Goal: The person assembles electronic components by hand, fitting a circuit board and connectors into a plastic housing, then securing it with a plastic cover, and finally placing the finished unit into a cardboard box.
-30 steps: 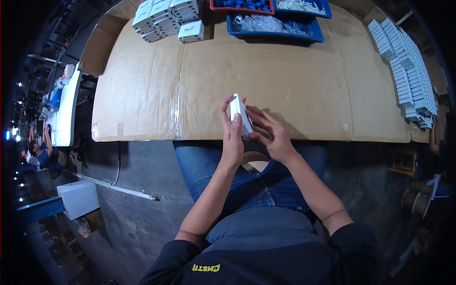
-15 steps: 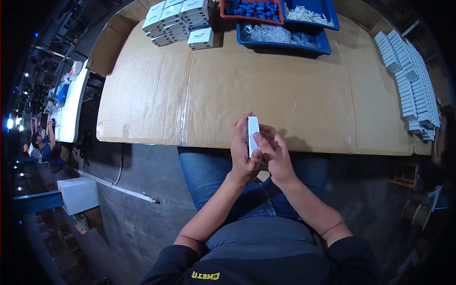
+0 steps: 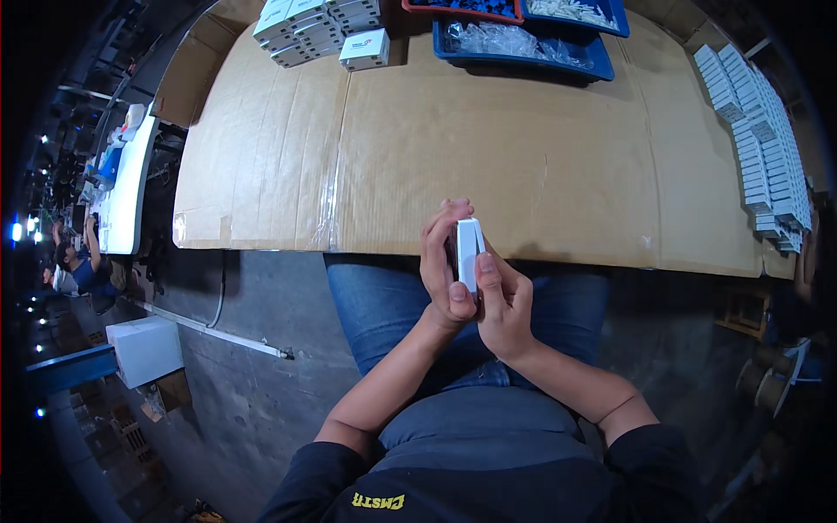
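A small white box (image 3: 468,253), long and narrow from above, stands on edge between my two hands, just in front of the table's near edge. My left hand (image 3: 439,261) grips its left side, fingers curled over the far end and thumb at the near end. My right hand (image 3: 506,307) is wrapped along its right side, the thumb lying against the upper right edge. A thin dark gap shows beside that thumb. The side toward my left palm looks darker. Most of the box's broad faces are hidden by my hands.
Cardboard covers the table (image 3: 471,148). At the far side are stacked white boxes (image 3: 314,35), one single white box (image 3: 364,50), a blue tray of clear plastic pieces (image 3: 602,73), a red tray (image 3: 462,10) and another blue tray (image 3: 621,17). White boxes (image 3: 758,139) line the right.
My right thumb has shifted from the box's top face to its right edge, and the right hand has turned. The view has tipped slightly, so the table and trays sit higher.
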{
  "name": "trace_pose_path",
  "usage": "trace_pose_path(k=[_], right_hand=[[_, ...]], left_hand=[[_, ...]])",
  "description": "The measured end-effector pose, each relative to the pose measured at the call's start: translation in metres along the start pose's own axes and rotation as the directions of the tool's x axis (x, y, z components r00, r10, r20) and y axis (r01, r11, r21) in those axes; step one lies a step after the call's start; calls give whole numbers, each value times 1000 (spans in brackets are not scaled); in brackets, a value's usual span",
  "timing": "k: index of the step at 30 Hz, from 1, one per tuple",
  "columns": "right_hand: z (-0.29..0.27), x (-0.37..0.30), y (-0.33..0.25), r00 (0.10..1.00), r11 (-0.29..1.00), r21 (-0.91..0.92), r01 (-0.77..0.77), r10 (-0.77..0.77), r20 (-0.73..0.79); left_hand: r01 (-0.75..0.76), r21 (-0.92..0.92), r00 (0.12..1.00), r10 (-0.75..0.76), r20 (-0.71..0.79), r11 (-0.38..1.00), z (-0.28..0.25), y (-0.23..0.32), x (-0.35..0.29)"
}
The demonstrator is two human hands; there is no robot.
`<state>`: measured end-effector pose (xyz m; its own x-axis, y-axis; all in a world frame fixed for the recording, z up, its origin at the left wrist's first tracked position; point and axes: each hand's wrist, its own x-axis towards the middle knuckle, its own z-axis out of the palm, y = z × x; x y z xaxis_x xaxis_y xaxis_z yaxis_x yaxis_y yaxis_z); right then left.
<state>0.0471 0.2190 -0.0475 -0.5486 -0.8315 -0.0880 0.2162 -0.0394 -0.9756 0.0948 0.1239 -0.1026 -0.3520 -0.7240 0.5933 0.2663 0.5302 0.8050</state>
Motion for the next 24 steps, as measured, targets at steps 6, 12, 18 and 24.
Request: trace_pose_path(k=[6,12,18,24], right_hand=[[0,-2,1,992,994,9,112,-112,55],[-16,27,-3,983,954,260,148,-172,71],[-35,42,7,976,977,26,211,-212,53],[-59,42,39,844,653,537,-534,382,376]], left_hand=[[-126,25,991,127,-46,992,0,6,3],[155,100,984,-163,78,983,-6,23,14],[545,-236,838,-515,180,804,-2,53,15],[302,-225,951,-275,145,926,4,30,0]])
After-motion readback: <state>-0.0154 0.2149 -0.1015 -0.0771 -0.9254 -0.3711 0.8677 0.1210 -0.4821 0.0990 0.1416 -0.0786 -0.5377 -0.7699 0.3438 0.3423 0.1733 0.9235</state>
